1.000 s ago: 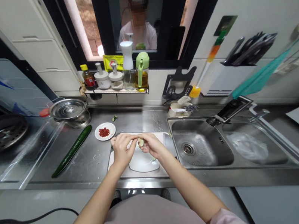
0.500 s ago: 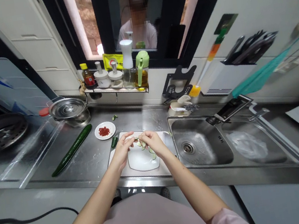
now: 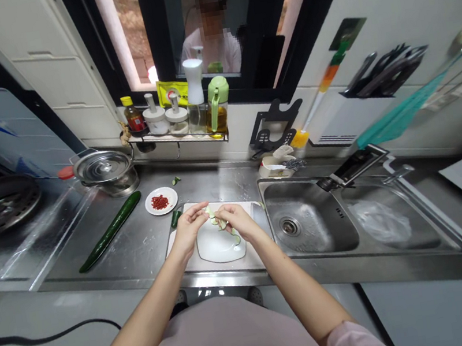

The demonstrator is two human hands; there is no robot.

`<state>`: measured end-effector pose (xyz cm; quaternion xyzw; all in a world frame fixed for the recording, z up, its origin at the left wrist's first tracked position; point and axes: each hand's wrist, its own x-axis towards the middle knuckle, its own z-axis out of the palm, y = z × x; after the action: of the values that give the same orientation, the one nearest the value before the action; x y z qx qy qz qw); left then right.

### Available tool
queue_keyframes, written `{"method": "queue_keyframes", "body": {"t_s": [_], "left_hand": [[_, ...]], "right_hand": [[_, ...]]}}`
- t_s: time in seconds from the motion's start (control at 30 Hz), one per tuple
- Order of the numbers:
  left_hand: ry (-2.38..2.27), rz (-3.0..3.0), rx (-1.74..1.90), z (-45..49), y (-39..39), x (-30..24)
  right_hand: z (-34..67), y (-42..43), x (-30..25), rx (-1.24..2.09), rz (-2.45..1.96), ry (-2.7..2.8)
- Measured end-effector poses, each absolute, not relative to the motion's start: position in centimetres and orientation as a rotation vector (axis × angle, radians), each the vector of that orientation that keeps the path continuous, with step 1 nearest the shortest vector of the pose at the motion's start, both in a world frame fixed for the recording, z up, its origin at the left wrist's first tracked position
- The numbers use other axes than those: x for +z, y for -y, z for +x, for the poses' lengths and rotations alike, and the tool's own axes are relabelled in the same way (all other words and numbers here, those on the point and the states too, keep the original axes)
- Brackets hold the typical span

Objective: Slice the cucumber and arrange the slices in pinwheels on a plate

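Over a square white plate [image 3: 222, 254] on the cutting board [image 3: 256, 261], both hands work close together. My left hand [image 3: 188, 230] pinches a thin pale-green cucumber slice [image 3: 210, 213] between thumb and fingers. My right hand [image 3: 237, 220] is closed at the fingertips on cucumber slices too, just right of the left one. A curved slice with a green rim [image 3: 236, 237] shows below the right fingers, above or on the plate. A short dark-green cucumber piece [image 3: 175, 219] lies beside my left hand at the board's edge.
A whole cucumber [image 3: 111, 232] lies left on the steel counter, near a white dish [image 3: 150, 208] of chopped red bits. A lidded steel pot [image 3: 121, 185] stands behind. At right is the sink [image 3: 313, 224]; seasoning jars sit on a rack [image 3: 182, 138].
The slice between my hands now stands up more and shows more of its pale face. Both hands stay over the plate with only slight finger movement.
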<state>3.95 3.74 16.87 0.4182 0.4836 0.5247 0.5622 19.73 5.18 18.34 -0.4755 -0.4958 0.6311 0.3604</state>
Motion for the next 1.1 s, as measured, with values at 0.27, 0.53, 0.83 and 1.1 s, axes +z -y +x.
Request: {"method": "queue_keyframes", "body": {"t_s": [0.27,0.53,0.83,1.1], "left_hand": [[-1.12,0.966,1.244,4.1,-3.8,16.1],[-1.132,1.018,1.187,4.7,-3.8,14.8],[-1.217,1.095,1.07,7.3,-4.1,10.0],[-1.508,1.338,0.769,9.1,-3.9,6.1]], "right_hand": [[19.9,-5.4,17.8,1.718,-1.232,1.246],[21.8,-5.9,17.3,1.731,-1.356,1.309],[24.8,-7.1,12.5,1.538,-1.477,1.462],[26.3,-7.1,8.8,1.055,-1.807,1.821]]}}
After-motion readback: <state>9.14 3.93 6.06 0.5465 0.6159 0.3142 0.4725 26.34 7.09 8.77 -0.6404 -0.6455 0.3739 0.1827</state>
